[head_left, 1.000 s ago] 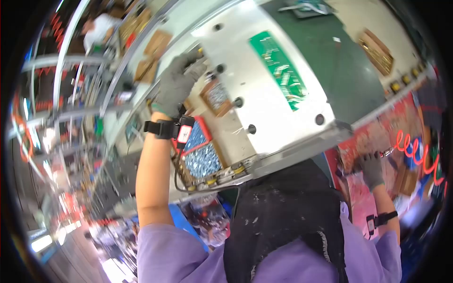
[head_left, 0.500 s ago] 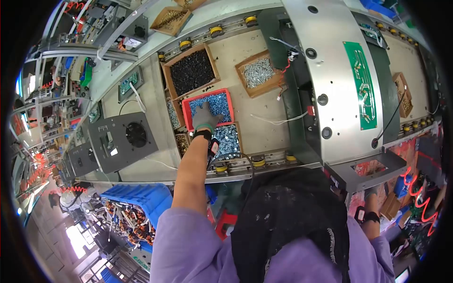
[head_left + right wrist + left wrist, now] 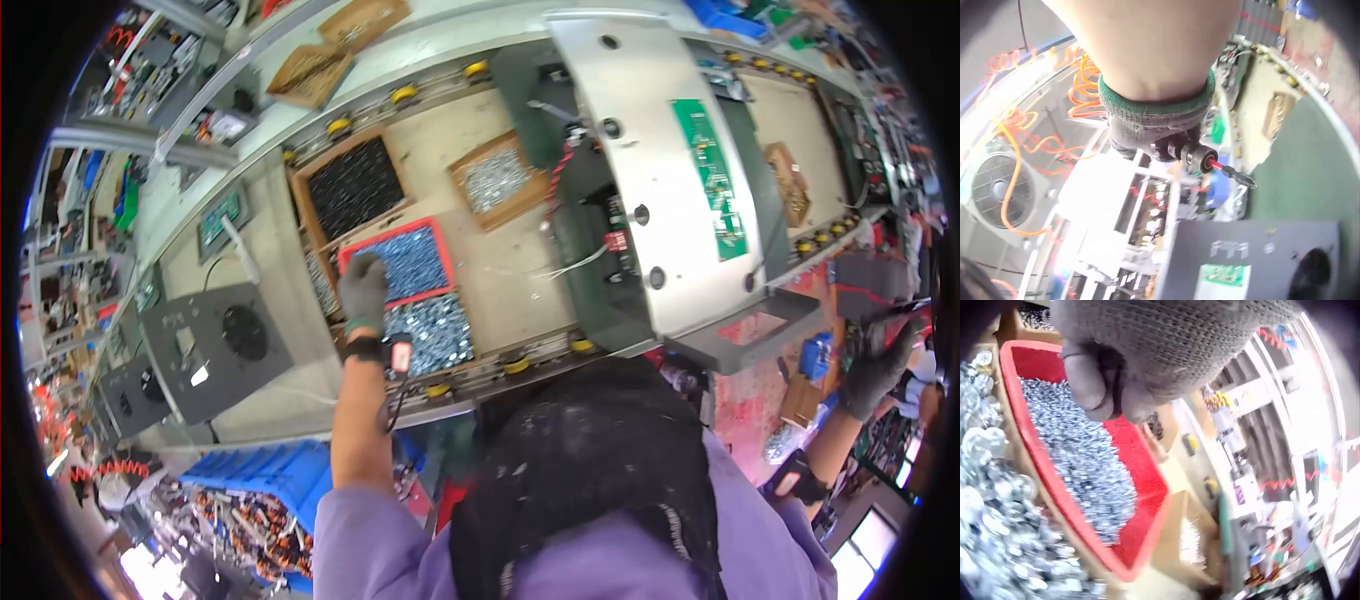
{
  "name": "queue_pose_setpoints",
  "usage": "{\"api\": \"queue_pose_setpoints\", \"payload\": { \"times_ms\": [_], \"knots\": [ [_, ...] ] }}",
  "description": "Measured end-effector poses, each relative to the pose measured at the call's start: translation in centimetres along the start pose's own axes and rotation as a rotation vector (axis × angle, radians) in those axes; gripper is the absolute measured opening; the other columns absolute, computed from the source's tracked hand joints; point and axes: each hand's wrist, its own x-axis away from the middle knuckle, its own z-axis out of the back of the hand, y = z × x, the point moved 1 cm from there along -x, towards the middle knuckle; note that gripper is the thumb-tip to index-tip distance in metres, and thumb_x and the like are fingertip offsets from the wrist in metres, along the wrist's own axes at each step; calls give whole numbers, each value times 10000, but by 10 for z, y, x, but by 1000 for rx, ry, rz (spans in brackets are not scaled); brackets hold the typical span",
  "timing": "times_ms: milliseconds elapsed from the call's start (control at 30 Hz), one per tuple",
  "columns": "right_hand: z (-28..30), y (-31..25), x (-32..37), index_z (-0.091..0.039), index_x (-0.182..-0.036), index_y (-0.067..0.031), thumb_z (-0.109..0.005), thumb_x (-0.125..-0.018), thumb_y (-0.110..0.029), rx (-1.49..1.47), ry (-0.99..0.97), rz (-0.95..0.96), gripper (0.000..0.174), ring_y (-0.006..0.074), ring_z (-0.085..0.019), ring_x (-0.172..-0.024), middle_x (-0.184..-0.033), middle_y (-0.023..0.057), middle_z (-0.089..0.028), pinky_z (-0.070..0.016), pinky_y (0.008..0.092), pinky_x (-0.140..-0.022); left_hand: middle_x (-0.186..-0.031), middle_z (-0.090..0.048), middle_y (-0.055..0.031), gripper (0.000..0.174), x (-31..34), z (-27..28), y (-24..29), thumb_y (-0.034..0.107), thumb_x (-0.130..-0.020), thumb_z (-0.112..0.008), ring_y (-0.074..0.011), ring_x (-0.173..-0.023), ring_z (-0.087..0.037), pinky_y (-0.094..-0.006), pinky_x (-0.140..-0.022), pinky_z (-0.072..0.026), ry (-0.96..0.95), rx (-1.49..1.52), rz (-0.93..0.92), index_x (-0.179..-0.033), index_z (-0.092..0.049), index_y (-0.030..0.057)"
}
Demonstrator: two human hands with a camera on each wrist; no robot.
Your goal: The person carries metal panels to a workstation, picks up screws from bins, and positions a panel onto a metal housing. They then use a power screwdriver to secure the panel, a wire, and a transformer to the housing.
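My gloved left hand (image 3: 362, 288) is at the left edge of a red tray (image 3: 449, 262) full of small bluish screws (image 3: 408, 260). Seen from the left wrist, its fingers are curled in with the thumb against them, above the screws; I cannot tell whether any are inside the fist. Out to the far right, my gloved right hand (image 3: 880, 375) is raised. The right wrist view shows it gripping a power screwdriver (image 3: 1200, 157), whose knurled nose and dark-tipped bit stick out past the fingers. The glove hides the tool's body.
Boxes of shiny fasteners (image 3: 435, 335), black screws (image 3: 355, 185) and silver screws (image 3: 497, 180) surround the tray. A metal panel (image 3: 640, 170) bearing a green circuit board (image 3: 708, 180) stands on the line. Dark fan panels (image 3: 215, 350) lie at left; coiled orange hoses (image 3: 1085, 87) hang near the right hand.
My left hand first came down from farther up the bench into the screws, then drew back to the tray's left edge with fingers curled. My right hand has risen outward at the right.
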Motion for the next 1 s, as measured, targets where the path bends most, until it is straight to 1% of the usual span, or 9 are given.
{"api": "queue_pose_setpoints", "payload": {
  "times_ms": [33, 100, 133, 233, 300, 367, 433, 500, 1000],
  "knots": [
    [-17, -23, -2, -560, -1181, -35, -536, -910, -443, -144, -5, 94, 490, 156, -598, -771, -903, 70, -630, -491, 302, -719, -759, -623, -36, 128, 4, -11, 22, 153, -870, -590, -119, -667, -567, -257, -582, -465, -74, 305, 139, -924, -641, 49],
    [-80, -48, 6, -505, -1228, -4, -569, -881, -404, -291, -126, 290, 533, 284, -571, -1069, -1187, 156, -568, -450, 452, -944, -778, -562, -1, 142, 12, -13, 56, 186, -903, -579, -95, -652, -517, -213, -556, -422, -293, 764, 97, -990, -589, 75],
    [-95, -54, -1, -488, -1233, 2, -597, -855, -391, -475, -434, 210, 556, 327, -517, -1146, -1250, 170, -517, -409, 480, -990, -800, -545, -5, 184, 25, -23, 90, 219, -921, -567, -97, -657, -498, -222, -564, -413, -262, 825, 185, -1030, -567, 71],
    [-149, -55, -1, -455, -1235, 4, -646, -812, -343, -790, -922, -13, 579, 404, -365, -1307, -1399, 200, -383, -308, 525, -1091, -749, -504, 10, 173, 69, -68, 182, 257, -920, -553, -85, -628, -451, -211, -539, -375, -378, 907, 161, -915, -548, 85],
    [-192, -58, 22, -462, -1227, -25, -638, -814, -344, -565, -772, 106, 552, 387, -372, -1303, -1417, 211, -370, -334, 518, -1070, -711, -499, 0, 239, 86, -102, 208, 316, -941, -520, -84, -587, -439, -214, -518, -358, -615, 794, -29, -892, -537, 83],
    [-221, -55, 34, -443, -1269, -61, -625, -823, -327, -678, -976, 15, 551, 385, -326, -1339, -1453, 208, -330, -356, 512, -1054, -668, -482, -7, 296, 114, -128, 239, 361, -962, -480, -87, -542, -420, -219, -493, -339, -703, 633, -15, -898, -538, 78],
    [-247, -61, 50, -472, -1094, -83, -651, -802, -280, -571, -1021, 93, 395, 220, -486, -874, -965, 80, -476, -435, 346, -713, -663, -493, -5, 328, 135, -153, 262, 383, -971, -469, -89, -522, -412, -223, -478, -331, -812, 724, 126, -908, -539, 70],
    [-258, -57, 57, -460, -1013, -110, -669, -788, -256, -617, -949, 204, 340, 160, -355, -710, -805, 20, -333, -341, 310, -601, -668, -517, 0, 345, 146, -169, 271, 392, -978, -460, -81, -532, -427, -215, -481, -329, -823, 706, 224, -917, -544, 62],
    [-258, -38, 56, -467, -1061, -139, -697, -797, -241, -474, -1106, 53, 365, 142, -409, -689, -825, 25, -406, -368, 290, -587, -697, -541, 3, 337, 157, -188, 261, 367, -977, -479, -68, -570, -475, -201, -491, -358, -901, 932, 214, -940, -576, 46]
  ]
}}
